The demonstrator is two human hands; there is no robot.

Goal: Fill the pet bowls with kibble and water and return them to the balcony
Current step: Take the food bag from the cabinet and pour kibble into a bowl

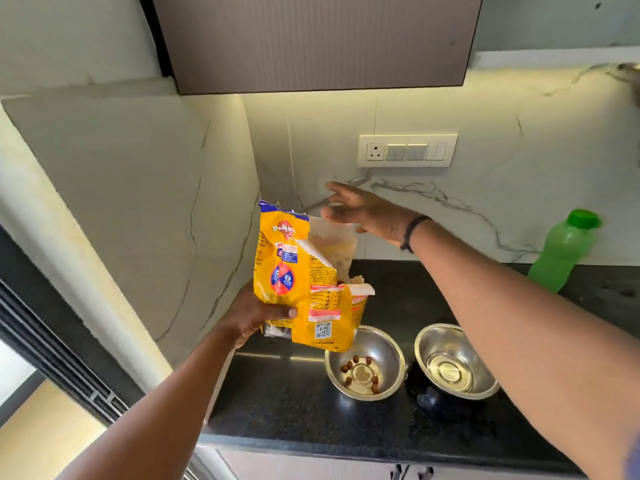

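My left hand (256,315) grips a yellow kibble bag (298,271) from below, holding it above the black countertop (277,403) with its torn top up. My right hand (363,209) hovers open just behind the bag's top, fingers spread, touching nothing that I can see. Two steel bowls stand on the counter side by side. The left bowl (388,351) sits under the bag's lower corner and holds several brown kibble pieces. The right bowl (485,379) holds clear water.
A green plastic bottle (562,252) with a green cap stands at the back right against the marble wall. A switch panel (407,150) is on the wall behind. A dark overhead cabinet (311,43) hangs above. A sliding door frame (52,362) runs along the left.
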